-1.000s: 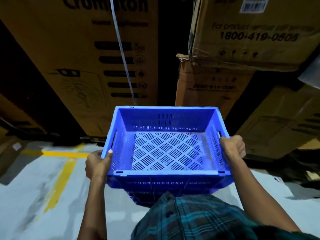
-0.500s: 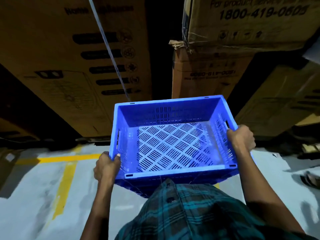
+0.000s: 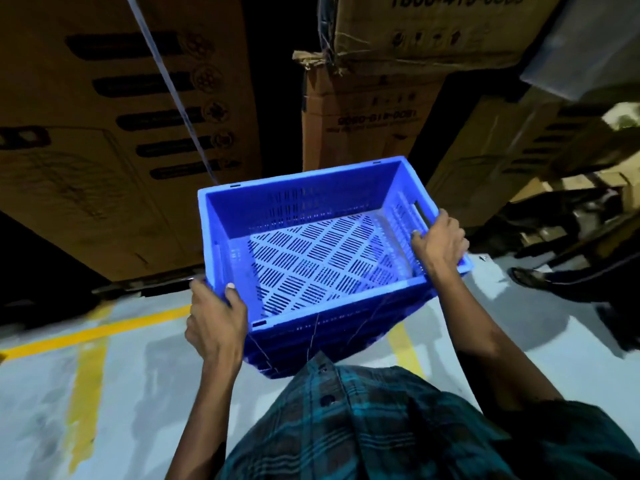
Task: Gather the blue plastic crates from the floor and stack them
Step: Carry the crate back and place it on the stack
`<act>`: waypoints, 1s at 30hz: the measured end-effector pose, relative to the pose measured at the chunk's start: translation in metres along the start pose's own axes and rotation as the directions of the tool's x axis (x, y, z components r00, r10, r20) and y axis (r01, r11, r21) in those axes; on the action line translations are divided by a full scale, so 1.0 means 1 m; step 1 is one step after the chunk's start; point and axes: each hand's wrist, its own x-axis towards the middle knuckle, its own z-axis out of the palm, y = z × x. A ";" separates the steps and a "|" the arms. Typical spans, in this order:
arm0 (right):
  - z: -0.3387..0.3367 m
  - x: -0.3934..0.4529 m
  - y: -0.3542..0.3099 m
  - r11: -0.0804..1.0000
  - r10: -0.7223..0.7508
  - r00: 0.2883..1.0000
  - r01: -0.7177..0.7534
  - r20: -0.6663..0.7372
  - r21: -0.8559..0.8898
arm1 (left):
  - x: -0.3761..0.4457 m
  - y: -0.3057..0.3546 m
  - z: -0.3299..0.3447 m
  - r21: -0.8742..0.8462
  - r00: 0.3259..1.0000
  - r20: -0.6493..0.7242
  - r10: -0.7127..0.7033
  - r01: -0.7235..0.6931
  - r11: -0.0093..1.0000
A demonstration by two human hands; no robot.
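Note:
A blue plastic crate (image 3: 304,216) with slotted walls and a lattice floor is held in front of my chest, empty and turned a little anticlockwise. More blue crate walls (image 3: 346,337) show nested beneath it. My left hand (image 3: 214,320) grips the crate's near left corner, thumb over the rim. My right hand (image 3: 438,242) grips the right rim beside the handle slot. Thin threads hang down the near wall.
Tall cardboard boxes (image 3: 104,133) rise straight ahead and to the right (image 3: 415,36). The grey floor carries yellow lines (image 3: 86,368). Another person's shoe (image 3: 530,278) and dark trouser leg stand at the right. A pale strap (image 3: 173,98) runs down the left box.
The crate has swung to the right and twisted anticlockwise in my hands. My view has turned right, bringing a person's shoe into sight.

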 end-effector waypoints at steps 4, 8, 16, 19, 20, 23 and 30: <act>0.003 -0.044 0.008 0.999 -0.054 0.999 0.054 -0.005 -0.003 | -0.005 0.000 0.004 0.115 0.962 -0.001 0.273 -0.272 0.956; 0.009 -0.103 0.012 0.981 -0.174 0.985 0.171 0.020 0.093 | -0.021 0.005 0.018 0.093 0.821 0.173 0.544 -0.564 0.821; -0.031 -0.157 0.066 0.904 -0.190 0.982 0.175 -0.001 0.391 | -0.075 0.049 0.038 -0.211 0.631 0.317 0.708 -0.681 0.702; -0.053 -0.183 0.098 0.904 -0.052 0.995 0.081 -0.079 0.419 | -0.099 0.072 0.043 -0.313 0.508 0.330 0.795 -0.736 0.600; -0.059 -0.195 0.110 0.909 -0.002 0.996 0.041 -0.093 0.415 | -0.108 0.081 0.044 -0.356 0.467 0.332 0.819 -0.742 0.568; -0.071 -0.233 0.150 0.925 0.109 0.983 -0.046 -0.147 0.376 | -0.138 0.105 0.043 -0.491 0.340 0.330 0.881 -0.735 0.468; -0.083 -0.355 0.252 0.802 0.486 0.852 -0.346 -0.194 0.488 | -0.241 0.128 0.054 -0.671 -0.028 0.470 0.882 -0.661 0.336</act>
